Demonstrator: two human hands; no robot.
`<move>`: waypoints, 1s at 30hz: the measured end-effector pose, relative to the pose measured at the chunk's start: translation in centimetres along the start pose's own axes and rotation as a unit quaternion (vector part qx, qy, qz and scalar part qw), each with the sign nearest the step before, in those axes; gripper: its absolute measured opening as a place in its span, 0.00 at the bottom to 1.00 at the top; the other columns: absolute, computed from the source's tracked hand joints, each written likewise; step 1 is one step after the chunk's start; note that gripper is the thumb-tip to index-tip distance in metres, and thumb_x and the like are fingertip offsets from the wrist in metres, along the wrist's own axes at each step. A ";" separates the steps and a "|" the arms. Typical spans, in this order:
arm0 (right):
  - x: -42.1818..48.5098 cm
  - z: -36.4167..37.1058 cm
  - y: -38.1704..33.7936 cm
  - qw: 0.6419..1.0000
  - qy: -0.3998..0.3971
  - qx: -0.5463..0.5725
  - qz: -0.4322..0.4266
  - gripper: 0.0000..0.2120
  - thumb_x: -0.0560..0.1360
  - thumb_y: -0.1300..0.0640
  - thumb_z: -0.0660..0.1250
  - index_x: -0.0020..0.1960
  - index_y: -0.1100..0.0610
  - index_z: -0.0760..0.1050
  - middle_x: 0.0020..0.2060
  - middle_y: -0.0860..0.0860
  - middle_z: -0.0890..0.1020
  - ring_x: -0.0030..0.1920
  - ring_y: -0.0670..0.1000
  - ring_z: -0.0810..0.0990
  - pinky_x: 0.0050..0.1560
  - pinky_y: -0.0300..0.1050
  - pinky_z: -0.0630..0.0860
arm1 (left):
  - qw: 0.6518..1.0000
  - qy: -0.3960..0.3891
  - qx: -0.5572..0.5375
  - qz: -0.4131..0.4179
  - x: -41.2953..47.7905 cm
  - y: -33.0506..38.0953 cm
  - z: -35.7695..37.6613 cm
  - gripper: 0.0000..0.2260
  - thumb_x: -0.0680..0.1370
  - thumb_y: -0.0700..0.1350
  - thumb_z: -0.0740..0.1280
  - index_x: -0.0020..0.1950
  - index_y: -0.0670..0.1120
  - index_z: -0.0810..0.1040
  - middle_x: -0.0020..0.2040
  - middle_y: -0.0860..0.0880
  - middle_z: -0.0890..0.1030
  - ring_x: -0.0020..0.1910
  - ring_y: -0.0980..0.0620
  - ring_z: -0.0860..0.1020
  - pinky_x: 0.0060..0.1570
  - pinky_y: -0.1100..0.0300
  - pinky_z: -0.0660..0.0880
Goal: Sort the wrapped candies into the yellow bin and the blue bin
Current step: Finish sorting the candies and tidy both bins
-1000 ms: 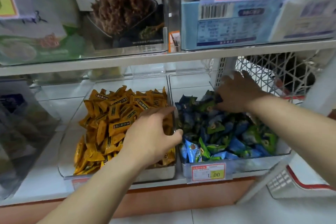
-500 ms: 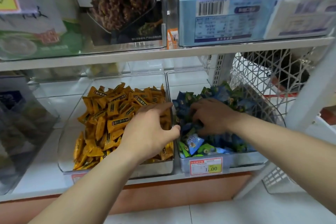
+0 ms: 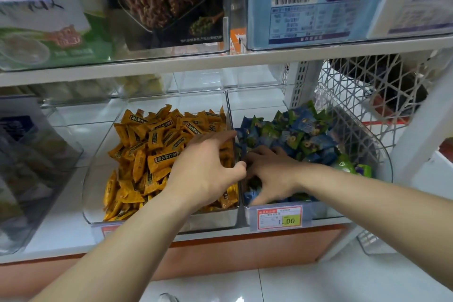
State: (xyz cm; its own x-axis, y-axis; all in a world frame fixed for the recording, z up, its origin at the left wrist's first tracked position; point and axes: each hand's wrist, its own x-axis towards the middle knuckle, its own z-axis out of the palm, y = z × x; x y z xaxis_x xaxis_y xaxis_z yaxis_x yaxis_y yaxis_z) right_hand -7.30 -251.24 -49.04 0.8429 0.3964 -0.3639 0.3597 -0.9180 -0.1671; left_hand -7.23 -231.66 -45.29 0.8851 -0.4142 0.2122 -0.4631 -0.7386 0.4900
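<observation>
Left hand (image 3: 206, 174) spread, nothing visible in it, over yellow bin (image 3: 98, 203). Right hand (image 3: 272, 176) digs in blue candies (image 3: 301, 135), front-left of blue bin (image 3: 326, 211); can't tell if gripping. Yellow candies (image 3: 157, 144) look sorted, so nearly done imo.

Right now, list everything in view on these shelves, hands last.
yellow candies: many, yellow-orange, piled in left bin
yellow bin: one, clear, lower shelf, left
blue candies: many, blue and green, piled in right bin
blue bin: one, clear, lower shelf, right
price tag: one readable, red, white and yellow, blue bin's front
lattice basket: one, white, behind and right of blue bin
blue box: one, pale blue, upper shelf, right
snack box: one, dark, upper shelf, middle
green pack: one, green and white, upper shelf, left
left hand: one, over yellow candies, fingers spread
right hand: one, fingers among blue candies, grip hidden
</observation>
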 end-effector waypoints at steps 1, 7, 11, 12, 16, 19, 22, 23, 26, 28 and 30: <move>0.5 0.3 0.0 0.999 0.011 -0.030 0.006 0.19 0.64 0.28 0.68 0.47 0.38 0.76 0.68 0.43 0.67 0.72 0.53 0.55 0.72 0.66 0.51 | 1.000 -0.001 0.001 0.000 0.0 -0.1 0.0 0.31 0.70 0.63 0.66 0.73 0.61 0.68 0.70 0.59 0.74 0.71 0.54 0.68 0.65 0.50 0.73; 2.2 -1.4 2.1 0.966 0.124 -0.221 0.051 0.30 0.68 0.33 0.68 0.68 0.41 0.71 0.66 0.50 0.71 0.71 0.56 0.63 0.70 0.63 0.58 | 1.000 0.002 0.005 -0.001 0.2 0.0 0.2 0.31 0.70 0.64 0.66 0.73 0.62 0.68 0.70 0.59 0.74 0.71 0.54 0.68 0.64 0.50 0.74; 0.8 -2.9 4.1 0.971 0.211 -0.100 0.054 0.27 0.68 0.30 0.67 0.65 0.37 0.73 0.67 0.46 0.69 0.72 0.54 0.61 0.70 0.61 0.57 | 1.000 0.006 0.004 0.004 0.3 -0.2 0.3 0.30 0.70 0.64 0.66 0.72 0.63 0.68 0.69 0.59 0.75 0.70 0.54 0.69 0.62 0.50 0.76; 0.2 -2.9 4.4 0.974 0.218 -0.046 0.035 0.29 0.66 0.27 0.66 0.64 0.35 0.73 0.68 0.45 0.68 0.72 0.53 0.59 0.69 0.60 0.56 | 1.000 0.005 0.002 0.005 0.3 -0.3 0.3 0.30 0.70 0.65 0.66 0.72 0.63 0.68 0.69 0.59 0.75 0.70 0.54 0.69 0.62 0.50 0.76; -1.4 -1.4 4.1 0.998 0.045 -0.041 0.011 0.48 0.55 0.18 0.62 0.73 0.29 0.57 0.76 0.38 0.53 0.76 0.48 0.46 0.73 0.65 0.46 | 1.000 -0.001 -0.012 0.010 0.4 -0.3 0.2 0.30 0.69 0.65 0.65 0.71 0.62 0.69 0.67 0.59 0.76 0.68 0.54 0.71 0.60 0.50 0.77; -0.5 0.3 4.1 0.990 0.022 -0.137 0.007 0.51 0.60 0.21 0.65 0.77 0.34 0.50 0.79 0.41 0.46 0.78 0.52 0.42 0.74 0.67 0.42 | 1.000 -0.002 -0.015 0.011 0.5 -0.2 0.1 0.30 0.68 0.65 0.65 0.70 0.61 0.70 0.66 0.59 0.77 0.67 0.54 0.72 0.60 0.50 0.77; 0.5 -0.2 3.8 0.969 0.117 -0.215 0.013 0.42 0.67 0.27 0.65 0.77 0.40 0.58 0.77 0.50 0.57 0.76 0.57 0.54 0.73 0.63 0.53 | 1.000 -0.004 -0.011 0.015 0.4 -0.1 0.0 0.30 0.69 0.65 0.65 0.71 0.61 0.70 0.67 0.59 0.76 0.68 0.54 0.72 0.61 0.50 0.76; 0.6 -0.7 3.6 0.960 0.149 -0.235 0.025 0.39 0.69 0.30 0.65 0.76 0.42 0.60 0.76 0.51 0.61 0.74 0.58 0.58 0.72 0.60 0.57 | 1.000 -0.004 -0.010 0.017 0.3 -0.1 0.0 0.30 0.70 0.65 0.65 0.71 0.60 0.70 0.67 0.59 0.76 0.68 0.54 0.71 0.62 0.50 0.76; -0.1 -2.1 3.0 0.960 0.218 -0.166 0.053 0.31 0.74 0.36 0.64 0.74 0.43 0.65 0.73 0.50 0.66 0.72 0.57 0.61 0.69 0.57 0.63 | 1.000 -0.006 0.000 0.029 0.1 -0.2 -0.3 0.30 0.72 0.66 0.66 0.72 0.59 0.69 0.69 0.58 0.75 0.69 0.55 0.71 0.65 0.52 0.74; -1.6 -2.8 2.5 0.961 0.262 -0.062 0.058 0.27 0.76 0.37 0.63 0.73 0.42 0.68 0.72 0.49 0.68 0.72 0.57 0.62 0.70 0.58 0.63 | 0.999 0.000 -0.005 0.046 -0.1 -0.6 -0.7 0.27 0.75 0.66 0.64 0.72 0.58 0.70 0.69 0.58 0.76 0.68 0.56 0.73 0.64 0.58 0.72; -3.3 -3.0 2.0 0.954 0.289 -0.004 0.086 0.26 0.75 0.36 0.61 0.72 0.40 0.68 0.73 0.47 0.68 0.73 0.56 0.62 0.71 0.59 0.62 | 0.997 0.041 0.009 0.065 -0.2 -1.2 -1.5 0.23 0.77 0.64 0.61 0.71 0.59 0.72 0.66 0.58 0.78 0.64 0.54 0.76 0.59 0.60 0.73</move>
State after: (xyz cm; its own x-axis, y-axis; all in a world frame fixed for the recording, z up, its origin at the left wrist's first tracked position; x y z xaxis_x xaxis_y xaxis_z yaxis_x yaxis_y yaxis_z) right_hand -8.20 -254.40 -45.44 0.9689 0.1699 0.1798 0.1966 -0.9701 -0.1425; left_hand -6.74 -229.88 -44.68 0.8177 -0.4627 0.3423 -0.5746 -0.6911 0.4385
